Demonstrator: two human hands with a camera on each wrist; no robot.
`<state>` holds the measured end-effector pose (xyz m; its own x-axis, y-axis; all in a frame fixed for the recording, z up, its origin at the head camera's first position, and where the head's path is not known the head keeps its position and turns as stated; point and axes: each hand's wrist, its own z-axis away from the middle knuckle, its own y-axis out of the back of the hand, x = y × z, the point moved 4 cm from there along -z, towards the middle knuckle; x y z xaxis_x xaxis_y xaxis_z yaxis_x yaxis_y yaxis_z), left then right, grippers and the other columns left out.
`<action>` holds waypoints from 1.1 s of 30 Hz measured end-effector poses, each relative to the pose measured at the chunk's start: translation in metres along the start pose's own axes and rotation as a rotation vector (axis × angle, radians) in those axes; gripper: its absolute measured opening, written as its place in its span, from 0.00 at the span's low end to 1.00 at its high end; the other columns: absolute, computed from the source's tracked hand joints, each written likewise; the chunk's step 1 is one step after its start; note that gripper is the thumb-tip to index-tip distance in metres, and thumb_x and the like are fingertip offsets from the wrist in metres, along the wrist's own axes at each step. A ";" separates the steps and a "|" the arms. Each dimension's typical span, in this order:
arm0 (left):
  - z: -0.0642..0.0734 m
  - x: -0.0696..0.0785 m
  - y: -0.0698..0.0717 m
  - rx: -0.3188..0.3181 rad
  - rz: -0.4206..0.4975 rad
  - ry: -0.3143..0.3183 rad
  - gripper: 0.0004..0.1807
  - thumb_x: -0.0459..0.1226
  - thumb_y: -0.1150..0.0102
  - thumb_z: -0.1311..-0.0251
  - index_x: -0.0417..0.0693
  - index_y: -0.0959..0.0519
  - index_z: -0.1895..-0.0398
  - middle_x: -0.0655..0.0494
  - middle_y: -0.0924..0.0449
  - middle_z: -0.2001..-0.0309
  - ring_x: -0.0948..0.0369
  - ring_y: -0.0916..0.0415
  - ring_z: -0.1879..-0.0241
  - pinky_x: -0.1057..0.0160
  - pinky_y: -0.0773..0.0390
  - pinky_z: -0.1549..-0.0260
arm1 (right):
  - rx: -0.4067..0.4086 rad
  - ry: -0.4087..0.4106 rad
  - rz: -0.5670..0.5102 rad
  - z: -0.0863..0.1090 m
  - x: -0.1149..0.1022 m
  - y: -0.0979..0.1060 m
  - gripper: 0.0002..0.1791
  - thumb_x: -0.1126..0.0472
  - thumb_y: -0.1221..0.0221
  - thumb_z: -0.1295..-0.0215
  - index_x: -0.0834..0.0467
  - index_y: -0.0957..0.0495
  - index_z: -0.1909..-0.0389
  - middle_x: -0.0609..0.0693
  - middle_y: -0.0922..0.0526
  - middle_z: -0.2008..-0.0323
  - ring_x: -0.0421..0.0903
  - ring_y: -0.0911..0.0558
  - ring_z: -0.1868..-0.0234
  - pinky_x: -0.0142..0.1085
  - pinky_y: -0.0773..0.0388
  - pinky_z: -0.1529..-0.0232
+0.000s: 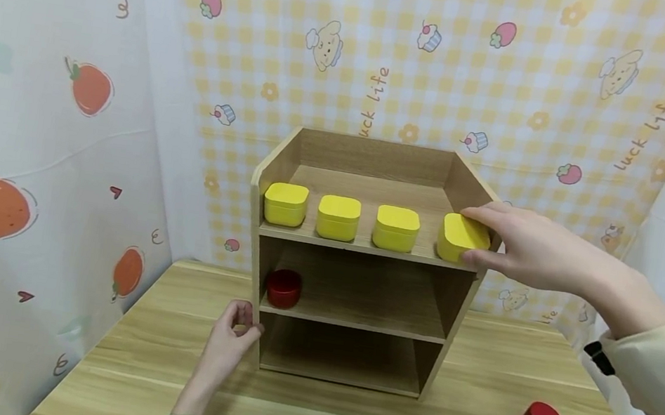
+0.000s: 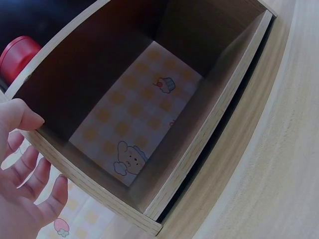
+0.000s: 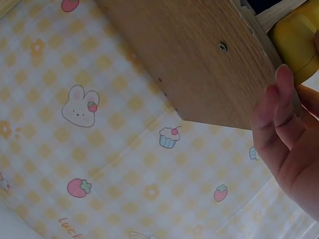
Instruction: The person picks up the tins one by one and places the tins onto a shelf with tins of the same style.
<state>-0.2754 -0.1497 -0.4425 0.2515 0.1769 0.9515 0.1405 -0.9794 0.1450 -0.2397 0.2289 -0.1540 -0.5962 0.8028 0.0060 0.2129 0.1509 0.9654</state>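
In the head view, the right hand (image 1: 531, 248) is pinching the rightmost yellow box (image 1: 462, 236) on top of the wooden shelf unit (image 1: 354, 325), beside three matching boxes (image 1: 338, 218). In the left wrist view, the left hand (image 2: 22, 174) is curling loosely at the side panel's edge (image 2: 102, 186); whether it is gripping, I cannot tell. In the right wrist view, the box is showing beside the right hand.

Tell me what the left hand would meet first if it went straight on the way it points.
Most likely the left side panel of the wooden shelf unit: the left hand is at its front edge, thumb touching or nearly so; exact contact is unclear.
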 end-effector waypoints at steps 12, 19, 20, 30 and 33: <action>0.003 0.012 0.000 -0.004 0.000 0.020 0.15 0.23 0.41 0.45 0.40 0.32 0.56 0.49 0.33 0.59 0.56 0.33 0.56 0.67 0.26 0.63 | -0.042 -0.012 0.025 0.001 0.000 -0.003 0.28 0.54 0.40 0.32 0.64 0.31 0.37 0.57 0.29 0.41 0.48 0.22 0.54 0.48 0.26 0.54; 0.000 -0.001 0.000 0.004 0.008 -0.005 0.15 0.25 0.39 0.46 0.42 0.31 0.57 0.50 0.33 0.60 0.57 0.32 0.57 0.67 0.26 0.64 | -0.027 -0.054 -0.029 0.006 -0.004 -0.002 0.33 0.45 0.41 0.33 0.56 0.35 0.32 0.53 0.33 0.36 0.38 0.26 0.69 0.40 0.26 0.64; 0.000 -0.002 0.000 0.005 0.011 -0.006 0.15 0.25 0.40 0.46 0.42 0.31 0.57 0.50 0.33 0.60 0.57 0.32 0.57 0.66 0.25 0.64 | -0.025 -0.059 -0.031 0.008 -0.005 -0.001 0.34 0.45 0.41 0.33 0.56 0.36 0.31 0.52 0.34 0.35 0.37 0.26 0.70 0.39 0.26 0.65; -0.001 0.002 -0.002 -0.003 0.007 -0.016 0.15 0.26 0.39 0.44 0.42 0.32 0.57 0.50 0.34 0.59 0.57 0.32 0.56 0.67 0.26 0.65 | 0.146 0.074 0.034 0.036 -0.015 0.005 0.32 0.56 0.33 0.39 0.57 0.31 0.34 0.53 0.33 0.36 0.36 0.24 0.66 0.35 0.25 0.71; 0.000 0.002 -0.001 -0.003 0.003 -0.019 0.15 0.26 0.40 0.44 0.40 0.32 0.57 0.50 0.34 0.59 0.58 0.34 0.56 0.67 0.27 0.64 | 0.219 0.154 0.068 0.046 -0.019 0.001 0.30 0.58 0.32 0.41 0.58 0.27 0.38 0.53 0.30 0.40 0.35 0.24 0.69 0.37 0.25 0.72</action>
<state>-0.2754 -0.1483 -0.4405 0.2705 0.1757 0.9465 0.1369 -0.9802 0.1429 -0.1930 0.2406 -0.1649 -0.6818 0.7208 0.1246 0.4086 0.2341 0.8822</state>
